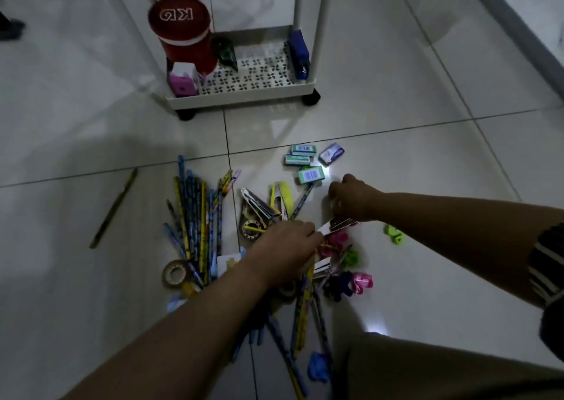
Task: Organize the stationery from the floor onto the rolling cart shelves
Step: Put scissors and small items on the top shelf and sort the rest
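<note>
Two-handed over the stationery heap (pixel 244 247) on the tiled floor (pixel 427 125), just short of the rolling cart (pixel 244 94). Gripped a small stack of silver metal pieces (pixel 338 225) with the right hand (pixel 351 201), fingers curled down round its far end. Had the left hand (pixel 288 244) palm down at the stack's near end, fingers bent, tips against the metal; could not tell whether pinching or only touching. Held the stack low, just above a pink and green tangle of small items (pixel 338 247) too dim to name.

Spotted plenty on the floor. Had a thick bundle of pencils (pixel 198 216) fanned out to the left of the hands, and one lone pencil (pixel 113 209) well apart, further left. Found a tape roll (pixel 174 274) at the bundle's near end. Counted four small boxes (pixel 305 150) clustered just beyond the right hand. Saw a green sharpener (pixel 393 235) alone to the right of that wrist, and a pink one (pixel 362 282) nearer the knees.

Up on the cart's bottom shelf: saw a red canister (pixel 183 33) upright in the left corner, a pink box (pixel 182 79) just in front of it, a dark tape dispenser (pixel 225 53) beside it, and a blue stapler (pixel 299 54) along the right edge.
</note>
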